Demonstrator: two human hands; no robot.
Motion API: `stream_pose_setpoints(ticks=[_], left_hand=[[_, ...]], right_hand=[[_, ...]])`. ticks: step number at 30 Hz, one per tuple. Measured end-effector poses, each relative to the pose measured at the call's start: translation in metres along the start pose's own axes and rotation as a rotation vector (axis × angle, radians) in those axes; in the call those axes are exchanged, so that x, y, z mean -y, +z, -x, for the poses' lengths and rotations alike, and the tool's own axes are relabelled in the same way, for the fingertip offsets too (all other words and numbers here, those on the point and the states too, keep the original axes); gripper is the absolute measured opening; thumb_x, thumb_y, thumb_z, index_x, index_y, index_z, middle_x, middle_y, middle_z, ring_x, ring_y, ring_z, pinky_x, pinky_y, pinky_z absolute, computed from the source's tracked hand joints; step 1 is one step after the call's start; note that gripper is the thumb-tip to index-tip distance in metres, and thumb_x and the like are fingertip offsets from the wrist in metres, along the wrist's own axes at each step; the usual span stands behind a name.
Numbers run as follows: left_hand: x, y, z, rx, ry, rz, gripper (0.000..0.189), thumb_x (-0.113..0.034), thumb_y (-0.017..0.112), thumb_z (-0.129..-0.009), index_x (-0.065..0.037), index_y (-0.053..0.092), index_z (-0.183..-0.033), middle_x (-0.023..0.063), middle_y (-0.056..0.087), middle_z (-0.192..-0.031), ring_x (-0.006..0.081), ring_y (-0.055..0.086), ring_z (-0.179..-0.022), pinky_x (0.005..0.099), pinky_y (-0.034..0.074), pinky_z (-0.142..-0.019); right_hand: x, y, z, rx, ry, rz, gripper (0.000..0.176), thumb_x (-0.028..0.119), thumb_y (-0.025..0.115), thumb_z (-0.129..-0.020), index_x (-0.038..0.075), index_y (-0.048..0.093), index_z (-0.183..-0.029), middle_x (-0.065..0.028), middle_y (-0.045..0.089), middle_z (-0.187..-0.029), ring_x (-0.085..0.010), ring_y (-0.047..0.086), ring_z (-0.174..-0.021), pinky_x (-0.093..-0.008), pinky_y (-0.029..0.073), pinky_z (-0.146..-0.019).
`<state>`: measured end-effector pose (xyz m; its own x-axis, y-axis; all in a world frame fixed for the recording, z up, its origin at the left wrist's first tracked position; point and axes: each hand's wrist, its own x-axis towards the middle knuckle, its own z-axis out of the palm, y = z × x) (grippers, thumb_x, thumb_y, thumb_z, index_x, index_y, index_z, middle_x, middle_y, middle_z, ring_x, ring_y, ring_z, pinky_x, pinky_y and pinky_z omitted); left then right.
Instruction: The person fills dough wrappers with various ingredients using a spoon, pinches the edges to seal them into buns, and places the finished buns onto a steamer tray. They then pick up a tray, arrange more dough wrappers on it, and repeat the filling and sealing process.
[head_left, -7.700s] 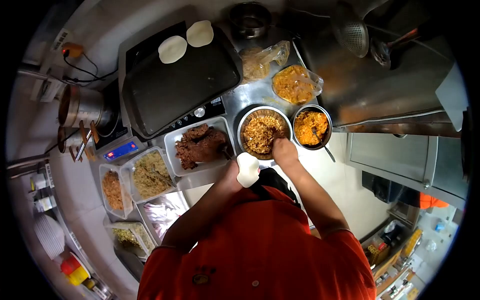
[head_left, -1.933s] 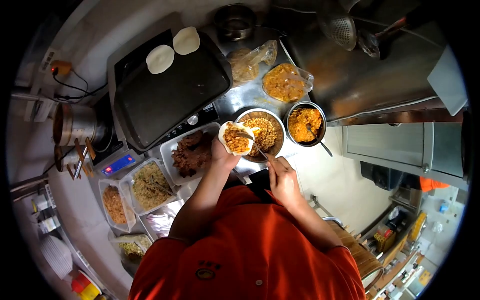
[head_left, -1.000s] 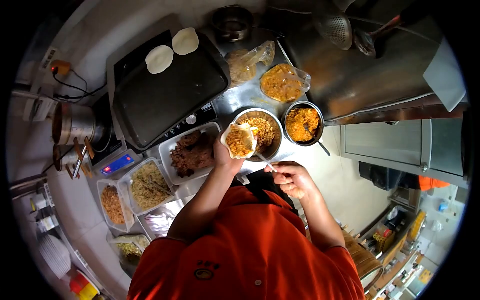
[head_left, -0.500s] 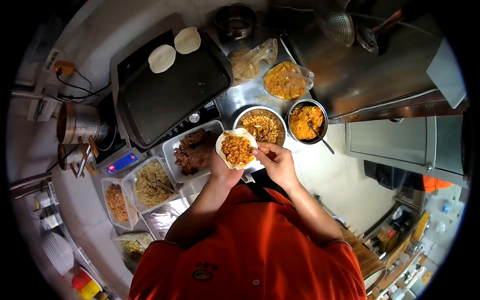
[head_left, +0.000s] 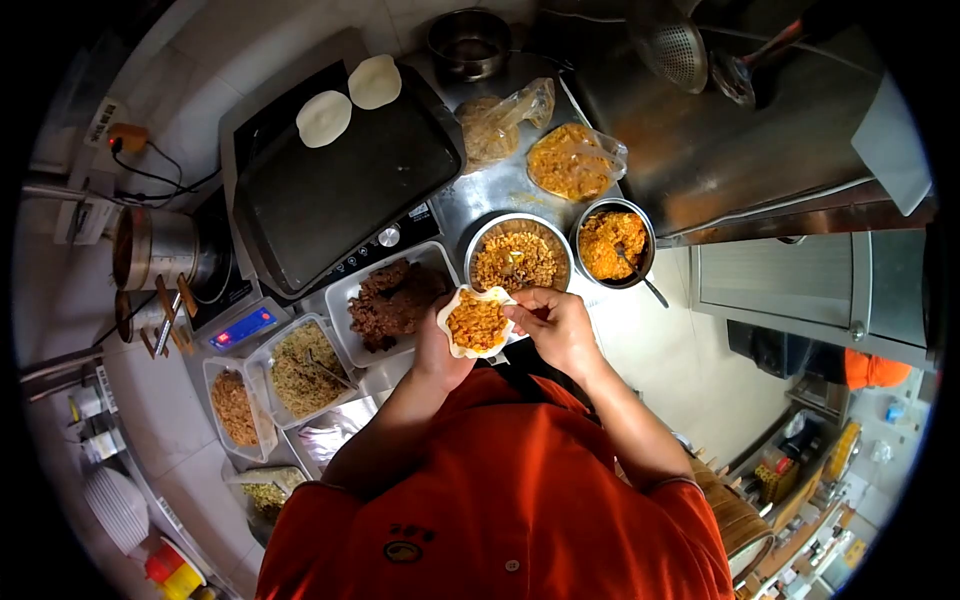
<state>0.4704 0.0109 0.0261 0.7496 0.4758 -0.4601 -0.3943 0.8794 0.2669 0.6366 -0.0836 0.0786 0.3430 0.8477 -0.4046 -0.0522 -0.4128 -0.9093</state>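
Observation:
A round dough wrapper [head_left: 477, 322] heaped with orange-brown chopped filling rests in my left hand [head_left: 436, 352], which cups it from the left and below. With thumb and fingers closed, my right hand [head_left: 560, 333] pinches the wrapper's right edge. The rim stands up in wavy folds around the filling. Just beyond my hands is a metal bowl [head_left: 470, 232] of similar chopped filling. To its right stands a smaller pot [head_left: 577, 262] of orange filling with a spoon in it. A tray [head_left: 340, 293] of dark reddish-brown filling lies beside my left hand.
Two flat dough rounds [head_left: 324, 118] lie on the black griddle [head_left: 350, 190] at the back left. Plastic bags of food [head_left: 570, 165] sit behind the bowls. Tubs of filling [head_left: 262, 362] and a lit digital scale [head_left: 243, 328] are at left. Ladles [head_left: 735, 80] hang at upper right.
The filled wrapper has come slightly closer to my body. Its rim is now more raised and folded inward, where it was flatter before. My right hand stays at its right edge.

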Motion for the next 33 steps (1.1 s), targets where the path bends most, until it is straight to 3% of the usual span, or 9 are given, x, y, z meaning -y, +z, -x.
stream_pose_setpoints(ticks=[3, 10, 14, 15, 20, 22, 24, 26, 33], left_hand=[[-0.003, -0.003, 0.003, 0.002, -0.019, 0.014, 0.041, -0.03, 0.035, -0.108, -0.003, 0.06, -0.127, 0.0098, 0.067, -0.124, 0.0223, 0.066, -0.113, 0.0396, 0.052, -0.1], [-0.006, -0.004, 0.004, -0.096, -0.091, -0.077, 0.039, -0.028, 0.035, -0.108, -0.004, 0.061, -0.125, 0.0083, 0.069, -0.119, 0.021, 0.067, -0.11, 0.0377, 0.052, -0.099], [-0.006, -0.003, 0.008, -0.177, -0.156, -0.125, 0.036, -0.027, 0.037, -0.108, -0.005, 0.063, -0.12, 0.0069, 0.07, -0.113, 0.019, 0.068, -0.104, 0.0358, 0.054, -0.093], [-0.005, -0.009, 0.007, -0.176, -0.154, -0.205, 0.034, -0.025, 0.039, -0.108, -0.005, 0.064, -0.118, 0.0069, 0.07, -0.112, 0.0179, 0.069, -0.101, 0.0341, 0.055, -0.09], [-0.012, -0.01, 0.005, -0.133, -0.159, -0.269, 0.027, -0.023, 0.044, -0.106, -0.006, 0.065, -0.113, 0.0057, 0.071, -0.106, 0.0154, 0.07, -0.096, 0.0319, 0.056, -0.085], [-0.009, -0.02, 0.001, -0.214, -0.23, -0.309, 0.035, -0.03, 0.04, -0.109, -0.006, 0.065, -0.115, 0.0058, 0.072, -0.108, 0.0182, 0.07, -0.096, 0.0342, 0.056, -0.086], [-0.006, -0.018, 0.002, -0.226, -0.229, -0.416, 0.036, -0.032, 0.041, -0.109, -0.005, 0.064, -0.117, 0.006, 0.072, -0.109, 0.0182, 0.07, -0.098, 0.0343, 0.056, -0.088], [-0.01, 0.002, 0.011, -0.194, -0.221, -0.381, 0.037, -0.031, 0.04, -0.109, -0.005, 0.064, -0.118, 0.0068, 0.072, -0.11, 0.0185, 0.07, -0.099, 0.0348, 0.057, -0.089], [-0.018, -0.045, 0.011, 0.154, -0.283, -0.18, 0.037, -0.029, 0.039, -0.11, -0.003, 0.062, -0.123, 0.0087, 0.07, -0.118, 0.0177, 0.068, -0.107, 0.036, 0.054, -0.097]], right_hand=[[0.012, 0.0, 0.013, -0.092, -0.307, 0.378, 0.032, 0.004, 0.074, -0.092, -0.005, 0.063, -0.121, -0.0088, 0.073, -0.083, -0.0103, 0.065, -0.073, -0.0257, 0.054, -0.068], [0.011, 0.0, 0.003, 0.043, -0.048, 0.191, 0.021, 0.005, 0.073, -0.093, -0.005, 0.067, -0.11, -0.0113, 0.07, -0.078, -0.0093, 0.064, -0.07, -0.0257, 0.05, -0.063], [0.021, 0.017, 0.019, -0.191, -0.386, 0.292, 0.017, 0.008, 0.075, -0.092, -0.006, 0.068, -0.099, -0.012, 0.07, -0.075, -0.0147, 0.056, -0.059, -0.0279, 0.047, -0.056], [0.023, 0.019, 0.021, -0.179, -0.298, 0.228, 0.01, 0.006, 0.073, -0.09, -0.003, 0.071, -0.092, -0.0186, 0.069, -0.074, -0.0313, 0.067, -0.063, -0.0378, 0.052, -0.061], [0.032, 0.009, 0.017, -0.033, -0.1, 0.429, 0.007, 0.005, 0.075, -0.089, 0.0, 0.073, -0.093, -0.0141, 0.073, -0.085, -0.0239, 0.075, -0.077, -0.0361, 0.059, -0.07], [0.024, 0.009, 0.022, -0.081, -0.524, 0.529, 0.009, 0.005, 0.075, -0.09, -0.001, 0.073, -0.096, -0.0156, 0.073, -0.087, -0.0236, 0.075, -0.077, -0.0357, 0.058, -0.069], [0.02, 0.011, 0.024, -0.059, -0.494, 0.511, 0.012, 0.006, 0.074, -0.09, -0.001, 0.073, -0.1, -0.0176, 0.074, -0.091, -0.0269, 0.075, -0.078, -0.0361, 0.059, -0.07], [0.024, 0.011, 0.02, 0.041, -0.186, 0.345, 0.015, 0.006, 0.074, -0.09, -0.001, 0.073, -0.103, -0.0193, 0.074, -0.094, -0.0313, 0.074, -0.079, -0.0365, 0.058, -0.07], [0.032, 0.015, 0.035, -0.017, -0.38, 0.465, 0.013, 0.004, 0.073, -0.09, -0.001, 0.074, -0.102, -0.0196, 0.073, -0.09, -0.0351, 0.073, -0.076, -0.0386, 0.058, -0.068]])
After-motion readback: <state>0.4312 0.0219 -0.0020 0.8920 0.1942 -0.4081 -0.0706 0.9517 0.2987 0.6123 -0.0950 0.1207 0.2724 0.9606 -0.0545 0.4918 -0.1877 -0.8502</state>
